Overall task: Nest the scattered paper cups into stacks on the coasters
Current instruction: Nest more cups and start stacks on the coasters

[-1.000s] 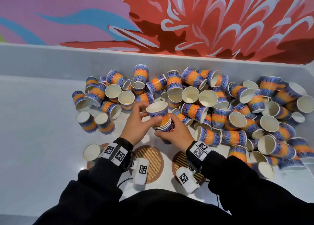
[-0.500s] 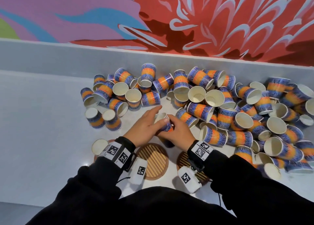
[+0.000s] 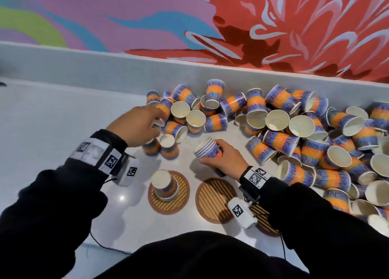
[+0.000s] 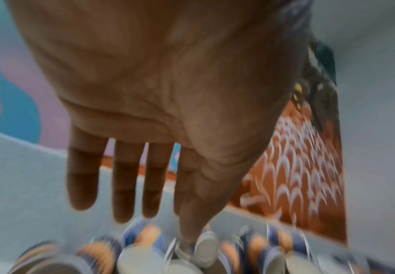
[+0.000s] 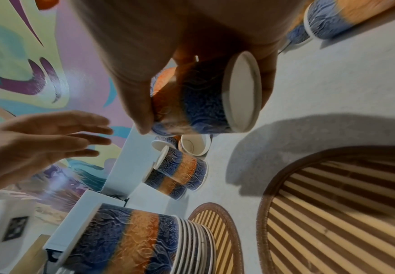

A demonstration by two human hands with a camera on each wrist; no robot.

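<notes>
Blue-and-orange paper cups (image 3: 294, 135) lie scattered in a big pile across the white counter. My right hand (image 3: 212, 155) grips a tilted stack of nested cups (image 3: 206, 149) above the counter; the right wrist view shows the fingers wrapped around this stack (image 5: 199, 100). My left hand (image 3: 154, 125) hovers with straight fingers over the pile's left end, its fingers (image 4: 126, 185) spread above blurred cups (image 4: 145, 246). An upside-down stack (image 3: 164, 184) stands on the left coaster (image 3: 183, 196). The middle coaster (image 3: 216, 198) is bare.
A third coaster (image 3: 263, 224) lies partly under my right wrist. Two upside-down cups (image 3: 168, 148) stand just below my left hand. A low grey ledge (image 3: 105, 68) and a painted wall close off the back. Bare counter (image 3: 52, 120) stretches to the left.
My left hand has let go of the stack and moved left toward the pile's left end. My right hand alone now holds the stack, tilted. The head view has shifted left.
</notes>
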